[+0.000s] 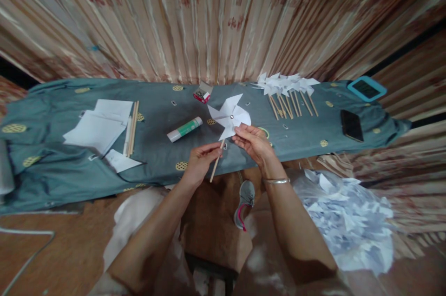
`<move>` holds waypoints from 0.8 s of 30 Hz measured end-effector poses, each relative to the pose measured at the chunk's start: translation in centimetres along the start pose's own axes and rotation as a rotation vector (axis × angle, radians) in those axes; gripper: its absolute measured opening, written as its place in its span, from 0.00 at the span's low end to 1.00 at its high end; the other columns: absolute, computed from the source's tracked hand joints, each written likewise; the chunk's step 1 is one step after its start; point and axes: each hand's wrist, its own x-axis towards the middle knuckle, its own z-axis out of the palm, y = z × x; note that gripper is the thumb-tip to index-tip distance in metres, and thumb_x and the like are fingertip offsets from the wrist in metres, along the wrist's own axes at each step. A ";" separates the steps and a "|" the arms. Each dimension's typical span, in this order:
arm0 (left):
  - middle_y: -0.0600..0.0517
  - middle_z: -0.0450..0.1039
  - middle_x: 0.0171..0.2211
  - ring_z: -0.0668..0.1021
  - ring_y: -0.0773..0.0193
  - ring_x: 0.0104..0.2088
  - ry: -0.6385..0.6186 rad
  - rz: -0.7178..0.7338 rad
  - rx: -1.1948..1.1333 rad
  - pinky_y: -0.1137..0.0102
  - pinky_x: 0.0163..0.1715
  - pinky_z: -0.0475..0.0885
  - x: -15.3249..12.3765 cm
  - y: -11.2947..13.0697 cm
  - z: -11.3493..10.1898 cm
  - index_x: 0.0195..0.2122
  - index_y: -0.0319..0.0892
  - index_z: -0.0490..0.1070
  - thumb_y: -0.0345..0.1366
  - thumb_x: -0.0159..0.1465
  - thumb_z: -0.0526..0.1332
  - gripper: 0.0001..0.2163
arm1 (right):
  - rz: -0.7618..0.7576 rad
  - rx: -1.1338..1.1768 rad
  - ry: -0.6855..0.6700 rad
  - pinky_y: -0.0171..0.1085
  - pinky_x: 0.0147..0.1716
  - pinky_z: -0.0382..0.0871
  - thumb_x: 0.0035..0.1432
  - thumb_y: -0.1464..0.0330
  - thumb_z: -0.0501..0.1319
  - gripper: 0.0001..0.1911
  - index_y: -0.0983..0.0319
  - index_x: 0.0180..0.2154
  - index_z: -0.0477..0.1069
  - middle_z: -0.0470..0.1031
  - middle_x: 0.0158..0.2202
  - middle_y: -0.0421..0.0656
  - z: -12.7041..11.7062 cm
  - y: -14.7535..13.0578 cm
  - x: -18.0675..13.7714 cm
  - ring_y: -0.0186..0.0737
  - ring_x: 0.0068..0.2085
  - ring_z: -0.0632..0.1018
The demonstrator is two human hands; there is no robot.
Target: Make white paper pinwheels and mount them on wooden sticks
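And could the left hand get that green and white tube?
Probably yes: the green and white tube lies near the left hand with nothing seen between them, though it would likely need to let go of the pinwheel stick first.

Pinwheel stick pt. hidden by L hand, curtain print blurred.

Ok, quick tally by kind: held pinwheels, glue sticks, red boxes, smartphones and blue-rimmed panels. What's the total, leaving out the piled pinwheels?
Held pinwheel: 1
Glue stick: 1
Red box: 1
Smartphone: 1
Blue-rimmed panel: 1
Total: 5, leaving out the piled pinwheels, which overlap too much to count surely.
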 end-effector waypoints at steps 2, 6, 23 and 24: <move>0.50 0.80 0.28 0.75 0.68 0.26 0.006 -0.002 -0.013 0.72 0.32 0.71 0.1 0.0 0.0 0.31 0.40 0.81 0.39 0.39 0.75 0.17 | 0.013 -0.022 0.008 0.25 0.24 0.71 0.26 0.59 0.78 0.21 0.61 0.24 0.75 0.77 0.21 0.36 -0.1 -0.2 -0.1 0.28 0.23 0.77; 0.49 0.80 0.29 0.76 0.67 0.26 0.015 0.003 -0.004 0.71 0.32 0.71 0.0 0.2 -0.1 0.31 0.40 0.81 0.39 0.39 0.75 0.17 | -0.009 -0.139 0.117 0.27 0.21 0.69 0.39 0.51 0.71 0.21 0.61 0.25 0.76 0.79 0.23 0.41 -1.2 -0.8 0.2 0.29 0.22 0.75; 0.51 0.79 0.25 0.74 0.69 0.24 -0.023 0.000 0.039 0.73 0.28 0.71 0.0 -0.2 0.0 0.30 0.41 0.81 0.38 0.40 0.74 0.14 | -0.369 -0.177 0.221 0.31 0.24 0.60 0.32 0.61 0.74 0.12 0.59 0.21 0.76 0.73 0.20 0.34 -2.4 -1.0 1.5 0.28 0.23 0.67; 0.51 0.79 0.25 0.74 0.69 0.24 -0.017 0.002 0.036 0.73 0.28 0.71 0.0 -0.2 0.0 0.30 0.41 0.81 0.38 0.39 0.74 0.15 | -0.367 -0.178 0.215 0.31 0.24 0.60 0.32 0.61 0.73 0.12 0.58 0.20 0.76 0.73 0.19 0.34 -2.4 -1.0 1.4 0.29 0.23 0.67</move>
